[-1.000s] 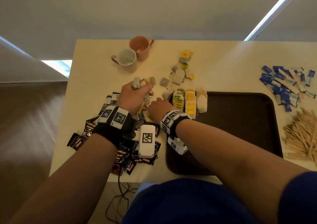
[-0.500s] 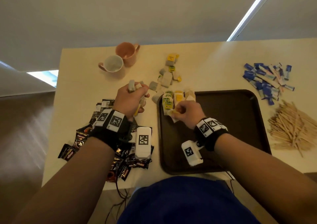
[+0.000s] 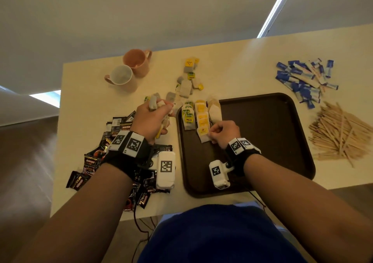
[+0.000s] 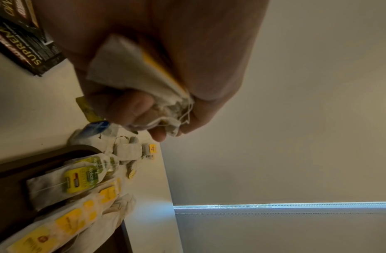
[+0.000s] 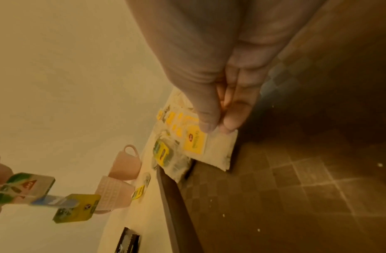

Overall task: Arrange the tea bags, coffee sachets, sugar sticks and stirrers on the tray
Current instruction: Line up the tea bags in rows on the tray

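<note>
On the brown tray [image 3: 262, 133], your right hand [image 3: 224, 132] is pinching a yellow-tagged tea bag [image 3: 202, 134] beside the rows; your left hand [image 3: 150, 119] is clutching a bunch of tea bags [image 4: 131, 71] over the table.

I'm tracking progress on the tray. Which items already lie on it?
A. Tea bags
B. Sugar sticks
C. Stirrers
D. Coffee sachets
A: only tea bags lie in rows on the tray; the sugar sticks, stirrers and coffee sachets lie on the table beside it.
</note>
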Available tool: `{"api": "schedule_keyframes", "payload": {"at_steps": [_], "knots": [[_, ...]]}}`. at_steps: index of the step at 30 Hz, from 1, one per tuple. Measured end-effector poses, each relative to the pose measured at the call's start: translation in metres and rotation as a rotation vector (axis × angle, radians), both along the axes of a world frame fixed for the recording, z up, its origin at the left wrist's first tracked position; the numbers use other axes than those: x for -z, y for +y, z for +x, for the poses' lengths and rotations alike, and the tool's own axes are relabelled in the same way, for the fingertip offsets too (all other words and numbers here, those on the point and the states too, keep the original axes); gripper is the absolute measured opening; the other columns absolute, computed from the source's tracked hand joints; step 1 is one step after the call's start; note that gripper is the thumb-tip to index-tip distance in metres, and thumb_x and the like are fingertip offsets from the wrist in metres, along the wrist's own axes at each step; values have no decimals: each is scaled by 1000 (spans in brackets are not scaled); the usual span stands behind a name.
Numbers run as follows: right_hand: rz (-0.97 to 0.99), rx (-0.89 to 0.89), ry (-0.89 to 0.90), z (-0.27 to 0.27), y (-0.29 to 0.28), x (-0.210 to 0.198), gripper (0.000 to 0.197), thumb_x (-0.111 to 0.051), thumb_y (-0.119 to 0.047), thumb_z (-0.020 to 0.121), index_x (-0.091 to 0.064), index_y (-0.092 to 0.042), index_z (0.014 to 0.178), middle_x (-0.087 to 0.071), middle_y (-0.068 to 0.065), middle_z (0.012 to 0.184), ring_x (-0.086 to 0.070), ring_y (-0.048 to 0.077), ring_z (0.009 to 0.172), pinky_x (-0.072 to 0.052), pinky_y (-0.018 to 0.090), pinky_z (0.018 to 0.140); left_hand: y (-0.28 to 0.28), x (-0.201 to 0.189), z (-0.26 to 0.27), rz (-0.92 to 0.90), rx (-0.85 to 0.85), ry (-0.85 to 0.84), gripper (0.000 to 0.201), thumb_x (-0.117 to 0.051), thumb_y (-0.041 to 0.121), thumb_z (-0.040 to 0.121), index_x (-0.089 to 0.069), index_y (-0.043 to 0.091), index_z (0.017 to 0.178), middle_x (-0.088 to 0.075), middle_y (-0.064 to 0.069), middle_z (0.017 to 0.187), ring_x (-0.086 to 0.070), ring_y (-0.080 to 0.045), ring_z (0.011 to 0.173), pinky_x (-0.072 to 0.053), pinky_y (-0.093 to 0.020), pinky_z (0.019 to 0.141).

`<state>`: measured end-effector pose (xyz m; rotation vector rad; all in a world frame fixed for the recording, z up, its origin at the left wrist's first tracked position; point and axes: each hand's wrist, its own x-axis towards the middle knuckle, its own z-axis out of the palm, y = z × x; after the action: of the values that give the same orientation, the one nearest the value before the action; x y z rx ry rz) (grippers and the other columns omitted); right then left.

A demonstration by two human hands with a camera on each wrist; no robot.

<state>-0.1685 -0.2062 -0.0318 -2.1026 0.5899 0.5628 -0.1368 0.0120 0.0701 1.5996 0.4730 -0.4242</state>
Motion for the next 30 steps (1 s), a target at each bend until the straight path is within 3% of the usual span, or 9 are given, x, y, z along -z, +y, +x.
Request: {"api": "schedule_keyframes", "payload": {"at_steps": [3,6,11,14,20,24,27,30], "knots": [[-74,-49,-26,2,2,0,7,-76,-22,86,-72,-18,82,-70,-2,81,-66,12,80,-56,28,78,-1,1,-5,1,1,-5,11,-61,15,94,-67,20,86,-65,-5,76,-50,-15,53,-37,-23,45],[-137,-115,-3,1,7,0,10,-76,-26,85,-71,-18,83,-65,-7,80,-59,7,78,-49,24,76,2,2,-7,26,-2,-1,12,-62,16,93,-68,21,84,-67,-2,75,-52,-14,54,-38,-23,45],[-151,-124,6,-1,11,0,5,-73,-17,87,-74,-12,87,-68,0,84,-63,13,85,-51,26,81,3,3,-10,9,-7,0,8,-62,15,93,-66,18,88,-66,-5,81,-51,-13,55,-37,-23,43],[-129,-99,-26,1,9,-1,7,-73,-17,88,-72,-14,82,-71,3,82,-67,16,84,-55,30,85,5,5,-12,0,16,5,6,-63,16,93,-66,19,89,-66,-6,83,-52,-14,57,-39,-24,44],[-133,-109,-5,6,3,-2,9,-76,-22,85,-71,-17,81,-71,1,80,-68,15,83,-56,32,84,2,12,-22,36,120,-51,5,-70,20,90,-67,23,87,-65,-7,85,-55,-15,62,-43,-26,47],[-172,-166,-11,4,-6,-12,7,-75,-23,86,-71,-17,86,-67,-2,84,-63,13,85,-51,26,77,0,10,-27,123,219,-206,11,-74,13,86,-68,22,84,-62,6,72,-57,-8,61,-45,-24,51],[-200,-187,-133,7,-10,-30,12,-72,-27,88,-73,-16,94,-69,-2,88,-64,12,85,-52,26,78,-4,2,-29,153,275,-278,11,-74,10,86,-68,20,85,-62,6,77,-57,-1,64,-48,-18,56],[-125,-258,-338,16,-6,-62,11,-69,-27,90,-72,-18,96,-68,-7,89,-62,5,81,-52,24,76,-5,-3,-27,70,266,-226,4,-72,15,89,-68,17,90,-61,-3,79,-56,-12,62,-47,-27,50]]}}
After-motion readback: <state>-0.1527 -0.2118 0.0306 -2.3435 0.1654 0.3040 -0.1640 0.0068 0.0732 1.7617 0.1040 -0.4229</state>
